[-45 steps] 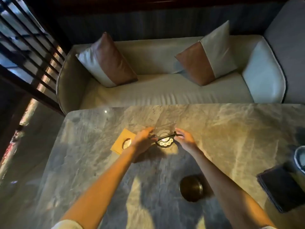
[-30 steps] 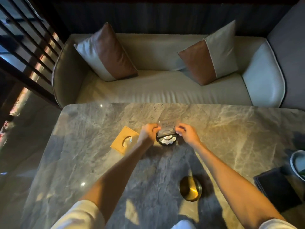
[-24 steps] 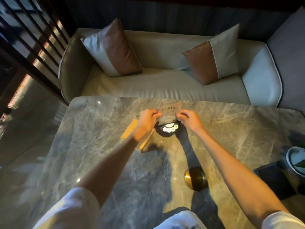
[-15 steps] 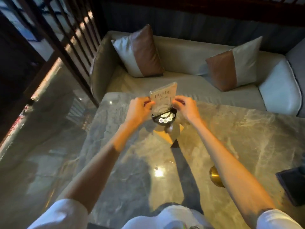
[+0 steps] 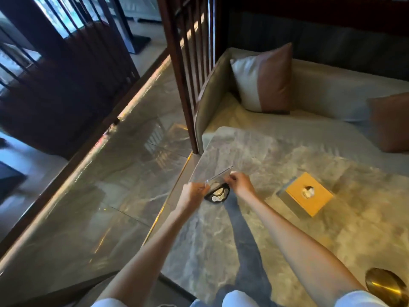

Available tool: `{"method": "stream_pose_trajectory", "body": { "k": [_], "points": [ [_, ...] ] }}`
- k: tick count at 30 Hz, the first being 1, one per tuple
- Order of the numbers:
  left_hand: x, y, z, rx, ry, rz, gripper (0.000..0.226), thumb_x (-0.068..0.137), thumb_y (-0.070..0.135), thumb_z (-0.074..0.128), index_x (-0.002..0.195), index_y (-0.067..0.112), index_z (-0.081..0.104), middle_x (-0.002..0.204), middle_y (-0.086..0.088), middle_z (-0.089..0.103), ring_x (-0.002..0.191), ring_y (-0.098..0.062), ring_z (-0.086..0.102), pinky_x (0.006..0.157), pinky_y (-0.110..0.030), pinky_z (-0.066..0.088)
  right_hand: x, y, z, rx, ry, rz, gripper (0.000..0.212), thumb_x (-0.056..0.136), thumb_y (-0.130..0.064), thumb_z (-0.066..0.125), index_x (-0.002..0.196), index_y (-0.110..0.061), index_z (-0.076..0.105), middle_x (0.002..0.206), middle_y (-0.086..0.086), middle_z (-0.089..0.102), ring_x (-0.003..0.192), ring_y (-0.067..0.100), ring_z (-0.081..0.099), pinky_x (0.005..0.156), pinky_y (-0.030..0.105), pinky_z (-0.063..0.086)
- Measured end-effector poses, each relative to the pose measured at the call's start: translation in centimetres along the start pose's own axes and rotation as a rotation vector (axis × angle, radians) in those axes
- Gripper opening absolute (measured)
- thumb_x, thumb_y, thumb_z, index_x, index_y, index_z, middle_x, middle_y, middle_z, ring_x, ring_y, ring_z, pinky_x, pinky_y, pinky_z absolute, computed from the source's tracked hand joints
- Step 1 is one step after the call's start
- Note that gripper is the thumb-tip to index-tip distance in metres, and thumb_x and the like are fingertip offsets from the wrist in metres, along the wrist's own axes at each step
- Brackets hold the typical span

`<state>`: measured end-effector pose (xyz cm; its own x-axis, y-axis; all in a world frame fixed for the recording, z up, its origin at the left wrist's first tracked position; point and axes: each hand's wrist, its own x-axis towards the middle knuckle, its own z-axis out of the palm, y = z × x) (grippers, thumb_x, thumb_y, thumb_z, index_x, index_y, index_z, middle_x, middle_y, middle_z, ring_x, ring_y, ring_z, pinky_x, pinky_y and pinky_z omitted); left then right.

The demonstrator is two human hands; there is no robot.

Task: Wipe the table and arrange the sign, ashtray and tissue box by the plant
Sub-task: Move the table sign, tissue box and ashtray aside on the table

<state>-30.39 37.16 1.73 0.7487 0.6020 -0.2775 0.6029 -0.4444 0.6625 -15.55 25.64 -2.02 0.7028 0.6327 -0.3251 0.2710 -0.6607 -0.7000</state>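
My left hand (image 5: 192, 194) and right hand (image 5: 240, 185) pinch the sign (image 5: 218, 185), now carried from mid-table to the table (image 5: 287, 240) edge under them, tissue box (image 5: 308, 194) off right, so placement's close.

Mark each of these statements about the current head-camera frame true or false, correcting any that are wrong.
1. Both hands hold the clear acrylic sign on its black round base. True: the left hand and right hand pinch it from either side.
2. The sign sits near the left edge of the grey marble table. True.
3. The square yellow-topped tissue box lies on the sofa. False: it stands on the table, right of the hands.
4. The round brass ashtray touches the tissue box. False: it is well apart, at the frame's lower right.
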Motion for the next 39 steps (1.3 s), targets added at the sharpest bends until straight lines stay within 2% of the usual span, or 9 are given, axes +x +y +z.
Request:
{"method": "stream_pose_trajectory", "body": {
  "k": [9,12,18,22,24,27,32,35,39],
  "points": [
    [-0.2,-1.5,2.2,-0.070,-0.046,-0.021,0.055,0.089,0.025,0.060,0.046,0.015,0.027,0.056,-0.004,0.023,0.066,-0.010,0.019,0.044,-0.020,0.027,2.4,1.6,3.6,0.021,-0.071,0.161,0.039,0.090,-0.009,0.055,0.053,-0.019,0.046,0.060,-0.004,0.055,0.069,0.013,0.048,0.062,0.029,0.033],
    [-0.4,-2.2,3.4,-0.085,-0.052,-0.002,0.050,0.088,0.021,0.062,0.048,0.017,0.032,0.066,0.004,0.028,0.062,0.004,0.025,0.045,-0.019,0.024,2.9,2.2,4.0,0.041,-0.114,0.171,0.022,0.089,-0.007,0.055,0.069,-0.009,0.064,0.075,0.012,0.068,0.073,0.014,0.054,0.064,0.030,0.036],
    [-0.4,-2.7,4.4,-0.087,-0.060,-0.021,0.037,0.086,0.019,0.062,0.053,0.008,0.050,0.054,0.003,0.038,0.051,-0.006,0.027,0.051,-0.028,0.031,2.9,2.4,3.6,0.058,-0.148,0.119,0.023,0.092,-0.007,0.052,0.075,-0.013,0.067,0.084,0.013,0.072,0.077,0.015,0.058,0.064,0.029,0.036],
    [-0.5,-1.8,3.9,0.021,-0.223,-0.146,0.019,0.087,0.018,0.062,0.069,0.023,0.056,0.068,0.003,0.055,0.060,-0.010,0.048,0.053,-0.017,0.038,2.4,3.1,2.7,0.116,-0.213,0.141,0.022,0.091,0.001,0.051,0.103,-0.007,0.068,0.117,0.016,0.069,0.110,0.025,0.064,0.079,0.024,0.044],
    [-0.8,-2.1,4.6,0.176,-0.327,-0.251,0.006,0.085,0.014,0.061,0.086,0.010,0.064,0.069,0.000,0.058,0.058,-0.012,0.056,0.051,-0.018,0.044,1.5,4.0,0.9,0.154,-0.163,0.169,0.036,0.092,-0.004,0.054,0.127,-0.008,0.060,0.130,0.014,0.063,0.120,0.025,0.060,0.094,0.022,0.044],
    [-1.6,-0.9,7.6,0.202,-0.565,-0.403,0.015,0.086,0.018,0.055,0.081,0.005,0.060,0.062,-0.003,0.062,0.045,-0.014,0.062,0.043,-0.026,0.055,-0.5,6.8,-3.6,0.160,0.095,0.112,0.026,0.093,-0.012,0.055,0.114,-0.013,0.069,0.114,0.009,0.072,0.104,0.021,0.068,0.093,0.033,0.051],
    [0.0,6.4,14.6,0.174,-0.527,-0.239,0.030,0.086,0.023,0.048,0.095,-0.001,0.065,0.093,-0.021,0.071,0.086,-0.037,0.070,0.073,-0.038,0.056,-4.1,15.7,-13.2,0.050,0.546,0.315,0.020,0.089,-0.014,0.058,0.102,-0.013,0.073,0.103,0.014,0.074,0.098,0.031,0.067,0.085,0.036,0.049],
    [1.5,11.2,18.4,0.172,-0.463,-0.131,0.029,0.089,0.021,0.049,0.106,0.003,0.063,0.109,-0.023,0.068,0.103,-0.040,0.063,0.083,-0.040,0.051,-5.4,21.6,-16.9,-0.026,0.472,0.523,0.029,0.090,-0.022,0.059,0.117,-0.016,0.068,0.117,0.022,0.065,0.113,0.038,0.058,0.097,0.038,0.043],
    [2.9,15.2,23.0,-0.156,-0.371,-0.310,0.038,0.088,0.032,0.053,0.119,0.010,0.051,0.115,-0.023,0.064,0.102,-0.041,0.063,0.086,-0.045,0.054,-5.6,26.9,-18.4,0.147,0.243,0.544,0.039,0.093,-0.025,0.058,0.131,-0.015,0.058,0.136,0.013,0.057,0.124,0.028,0.054,0.105,0.038,0.040]
  ]
}}
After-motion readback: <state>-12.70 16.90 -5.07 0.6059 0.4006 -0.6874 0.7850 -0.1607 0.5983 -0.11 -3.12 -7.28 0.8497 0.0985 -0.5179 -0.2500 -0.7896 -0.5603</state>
